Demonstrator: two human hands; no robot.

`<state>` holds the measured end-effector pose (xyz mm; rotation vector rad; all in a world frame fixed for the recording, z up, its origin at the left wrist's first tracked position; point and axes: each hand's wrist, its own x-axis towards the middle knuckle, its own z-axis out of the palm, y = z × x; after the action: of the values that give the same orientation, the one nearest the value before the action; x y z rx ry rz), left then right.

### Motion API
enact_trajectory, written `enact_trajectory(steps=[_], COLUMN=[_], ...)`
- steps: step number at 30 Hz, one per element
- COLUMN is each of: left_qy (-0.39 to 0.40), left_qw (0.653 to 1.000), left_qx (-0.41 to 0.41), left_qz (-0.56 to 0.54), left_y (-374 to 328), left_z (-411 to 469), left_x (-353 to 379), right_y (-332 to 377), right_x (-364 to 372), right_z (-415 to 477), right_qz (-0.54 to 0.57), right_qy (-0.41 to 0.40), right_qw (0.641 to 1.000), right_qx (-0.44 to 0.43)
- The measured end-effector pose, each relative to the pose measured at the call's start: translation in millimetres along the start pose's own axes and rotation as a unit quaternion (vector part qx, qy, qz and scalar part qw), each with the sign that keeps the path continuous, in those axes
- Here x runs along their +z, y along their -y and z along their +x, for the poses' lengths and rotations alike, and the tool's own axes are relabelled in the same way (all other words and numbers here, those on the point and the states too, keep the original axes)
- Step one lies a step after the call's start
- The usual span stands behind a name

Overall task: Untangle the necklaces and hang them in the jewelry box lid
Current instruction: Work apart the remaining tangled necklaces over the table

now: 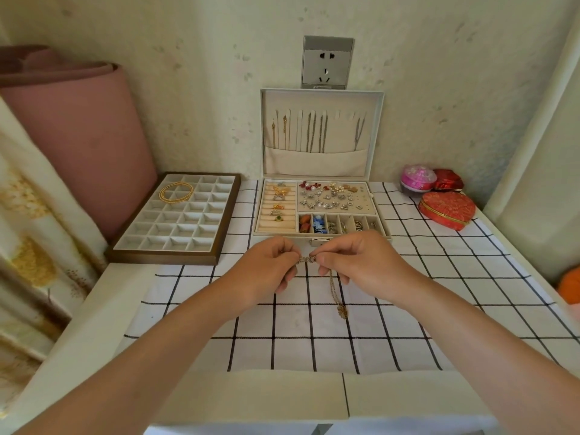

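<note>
Hanging from two hands, a thin necklace (335, 288) is shown above a black-checked cloth (314, 340). A small knotted bunch of its chain is pinched between the curled thumb and fingertips of the left hand (270, 265) and of the right hand (351, 262), which are held close together. The rest of the chain is trailed down below the right hand to a small pendant. Just behind the hands, an open jewelry box (258, 208) is set against the wall, and several chains are hung in its upright lid (317, 163). A coiled gold necklace (176, 191) is laid in a compartment tray (163, 258) to the left.
</note>
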<state>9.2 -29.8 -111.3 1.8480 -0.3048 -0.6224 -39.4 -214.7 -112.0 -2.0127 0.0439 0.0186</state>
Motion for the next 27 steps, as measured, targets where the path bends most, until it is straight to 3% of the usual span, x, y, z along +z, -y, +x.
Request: enact_trajectory(steps=[7, 15, 21, 24, 27], left_qy=[0.039, 0.008, -0.006, 0.003, 0.026], left_qw=[0.999, 0.998, 0.999, 0.999, 0.997], left_qx=[0.005, 0.058, 0.035, 0.041, 0.058], left_qz=[-0.001, 0.013, 0.012, -0.01, -0.038], left_y=[-3.1, -4.9, -4.6, -6.8, -8.7], left_z=[-1.4, -4.5, -2.8, -4.2, -6.6], left_x=[-0.3, -1.6, -5.0, -6.2, -5.1], right_y=[1.5, -0.5, -1.3, -3.4, 0.0], right_x=[6.0, 8.5, 1.8, 0.0, 2.1], right_z=[0.6, 2.2, 2.4, 3.7, 3.4], right_qz=[0.007, 0.073, 0.028, 0.113, 0.261], right_qy=[0.011, 0.068, 0.049, 0.062, 0.136], right_qw=[1.0, 0.994, 0.998, 0.992, 0.954], right_qx=[0.005, 0.043, 0.007, 0.018, 0.056])
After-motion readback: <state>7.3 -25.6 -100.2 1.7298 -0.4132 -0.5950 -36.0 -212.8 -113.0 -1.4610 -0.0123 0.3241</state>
